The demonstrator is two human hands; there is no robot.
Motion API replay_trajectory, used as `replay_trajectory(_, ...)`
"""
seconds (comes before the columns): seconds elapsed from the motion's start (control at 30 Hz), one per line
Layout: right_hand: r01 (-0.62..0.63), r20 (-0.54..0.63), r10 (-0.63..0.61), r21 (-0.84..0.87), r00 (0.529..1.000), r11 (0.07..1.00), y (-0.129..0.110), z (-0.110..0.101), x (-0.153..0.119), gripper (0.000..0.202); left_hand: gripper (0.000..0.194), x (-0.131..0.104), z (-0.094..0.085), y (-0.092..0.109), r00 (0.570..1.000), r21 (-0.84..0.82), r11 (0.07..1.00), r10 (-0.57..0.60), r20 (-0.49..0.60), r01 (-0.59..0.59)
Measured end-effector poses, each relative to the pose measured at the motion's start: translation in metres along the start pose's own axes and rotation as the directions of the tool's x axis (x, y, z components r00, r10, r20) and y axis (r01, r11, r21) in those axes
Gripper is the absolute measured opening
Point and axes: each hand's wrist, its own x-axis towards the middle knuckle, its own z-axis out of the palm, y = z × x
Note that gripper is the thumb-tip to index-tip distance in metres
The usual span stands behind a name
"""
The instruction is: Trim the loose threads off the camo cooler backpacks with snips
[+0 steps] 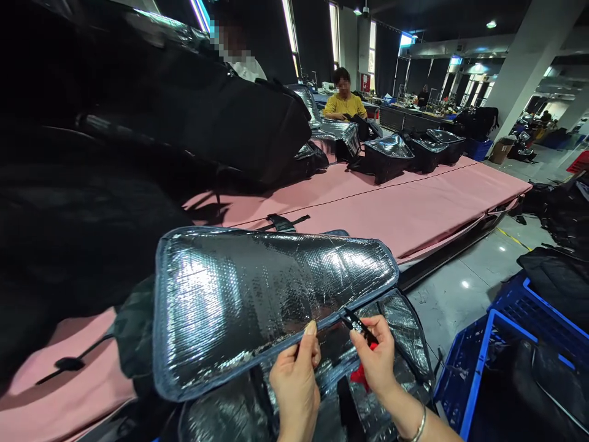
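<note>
A bag with a shiny silver foil lining (276,288) lies before me, its flap raised and edged with dark blue binding. My left hand (297,374) pinches the lower edge of that flap between thumb and fingers. Just to the right, my right hand (378,359) is closed around small black thread snips (361,325), whose tips point up-left at the binding. Something red (360,376) shows under the right hand; whether it belongs to the snips I cannot tell. Below both hands, the bag's foil-lined body is partly hidden by my wrists.
A large pile of black bags (184,116) rises at left on the pink tabletop (437,205). Several foil-topped bags (390,147) stand farther back, near a person in yellow (345,104). At lower right sits a blue crate (478,368) holding black items.
</note>
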Motion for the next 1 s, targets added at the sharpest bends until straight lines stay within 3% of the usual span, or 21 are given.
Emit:
replay_trajectory(0.2, 0.180, 0.011, -0.181, -0.201, 0.983, 0.963, 0.018, -0.005, 0.000, 0.021, 0.044, 0.000, 0.000, -0.002, 1.000, -0.049, 0.999, -0.024, -0.001, 0.024)
replay_trajectory(0.47, 0.139, 0.012, -0.139, -0.131, 0.990, 0.982, 0.017, -0.006, 0.004, 0.020, 0.043, 0.002, -0.001, -0.003, 1.000, -0.050, 0.998, -0.028, -0.008, 0.028)
replay_trajectory(0.6, 0.233, -0.020, -0.244, -0.235, 0.970, 0.944, 0.020, -0.004, 0.001, 0.018, 0.043, 0.004, -0.001, -0.004, 0.999, -0.072, 0.997, -0.034, -0.004, 0.034)
replay_trajectory(0.8, 0.435, 0.036, -0.447, -0.311, 0.894, 0.845, 0.020, -0.007, 0.004, 0.014, 0.044, 0.002, -0.001, -0.003, 0.999, -0.057, 0.998, -0.038, -0.010, 0.037)
replay_trajectory(0.9, 0.463, 0.034, -0.470, -0.256, 0.882, 0.849, 0.016, -0.009, 0.008, 0.011, 0.045, 0.001, -0.001, -0.002, 0.999, -0.038, 0.999, -0.032, -0.005, 0.032)
replay_trajectory(1.0, 0.434, 0.083, -0.427, -0.238, 0.900, 0.869, 0.007, -0.012, 0.011, 0.011, 0.045, 0.001, -0.002, -0.002, 1.000, -0.032, 0.999, -0.018, 0.007, 0.019)
